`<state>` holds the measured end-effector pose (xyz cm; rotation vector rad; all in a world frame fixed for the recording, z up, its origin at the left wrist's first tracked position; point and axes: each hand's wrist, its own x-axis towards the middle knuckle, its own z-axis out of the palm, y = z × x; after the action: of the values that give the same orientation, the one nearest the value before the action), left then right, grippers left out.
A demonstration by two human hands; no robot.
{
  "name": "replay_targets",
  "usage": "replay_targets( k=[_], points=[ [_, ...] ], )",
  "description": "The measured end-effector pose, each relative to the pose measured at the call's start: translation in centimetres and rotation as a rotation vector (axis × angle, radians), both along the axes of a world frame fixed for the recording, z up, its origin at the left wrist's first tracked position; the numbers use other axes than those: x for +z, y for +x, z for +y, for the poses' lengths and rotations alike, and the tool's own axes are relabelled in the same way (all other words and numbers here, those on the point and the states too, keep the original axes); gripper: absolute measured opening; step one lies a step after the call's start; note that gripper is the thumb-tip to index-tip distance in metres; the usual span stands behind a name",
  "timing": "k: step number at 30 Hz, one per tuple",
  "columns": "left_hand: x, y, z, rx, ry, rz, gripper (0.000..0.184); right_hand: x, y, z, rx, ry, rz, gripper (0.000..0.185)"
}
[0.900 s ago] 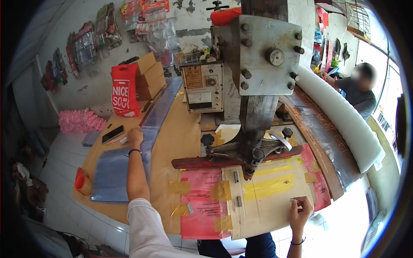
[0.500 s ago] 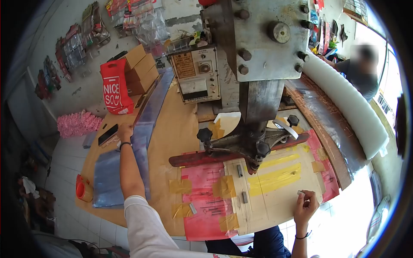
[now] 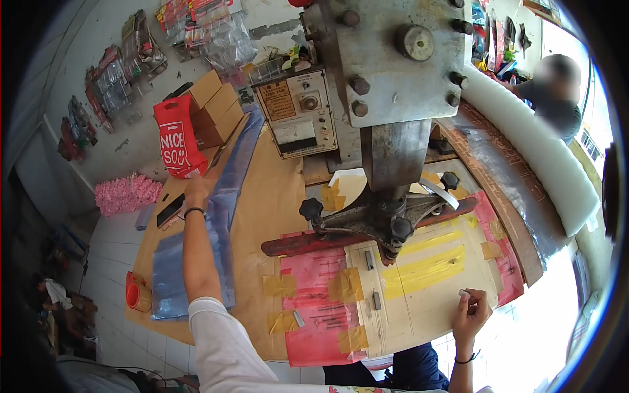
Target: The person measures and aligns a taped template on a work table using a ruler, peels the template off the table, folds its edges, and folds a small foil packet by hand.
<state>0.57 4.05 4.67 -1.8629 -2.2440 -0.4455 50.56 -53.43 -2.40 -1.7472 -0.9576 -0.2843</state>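
My left hand (image 3: 196, 187) reaches to the lower edge of a red bag printed "NICE SO" (image 3: 179, 139); its fingertips are hard to make out, so I cannot tell whether they grip it. A dark phone (image 3: 170, 210) lies just left of that wrist, and clear bluish plastic sheets (image 3: 187, 272) lie under the forearm. My right hand (image 3: 473, 318) is closed in a pinch on a small grey block (image 3: 464, 293), above the right front of a tan board (image 3: 419, 314) with yellow tape strips. Two similar grey blocks (image 3: 377, 301) rest on that board.
A heavy press head (image 3: 390, 216) with a long red bar (image 3: 288, 245) stands over the board. Its control box (image 3: 298, 114) is behind. A tape roll (image 3: 136, 295) sits at the left table edge. Another person (image 3: 550, 98) is at the far right, behind a white foam roll (image 3: 537, 157).
My left hand has moved away from me, from beside the phone up to the red bag's lower edge. My right hand still pinches the small block. The view has shifted slightly.
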Motion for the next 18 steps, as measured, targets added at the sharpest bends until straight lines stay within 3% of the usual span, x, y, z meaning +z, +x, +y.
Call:
replay_targets(
  k=[3, 7, 12, 15, 18],
  points=[
    [1.8, 0.2, -1.6, -0.063, 0.153, -0.006, 0.029, 0.0, 0.2, -0.1, 0.020, 0.003, 0.001, 0.010],
    [2.9, -1.1, -4.4, -0.148, 0.085, 0.139, 0.027, -0.1, 0.3, -0.4, 0.045, -0.010, 0.032, 0.008],
    [0.2, -3.7, -5.3, -0.175, 0.050, 0.101, 0.029, -0.2, 0.4, -0.4, 0.082, 0.016, 0.024, 0.008],
    [1.0, -2.5, -7.6, -0.134, -0.379, -0.968, 0.028, 0.2, 0.3, -0.6, 0.135, 0.034, 0.052, 0.006],
    [1.6, -2.1, -7.8, -0.213, -0.669, -0.990, 0.029, 0.5, 0.4, -0.5, 0.166, 0.029, 0.054, 0.006]
  ],
)
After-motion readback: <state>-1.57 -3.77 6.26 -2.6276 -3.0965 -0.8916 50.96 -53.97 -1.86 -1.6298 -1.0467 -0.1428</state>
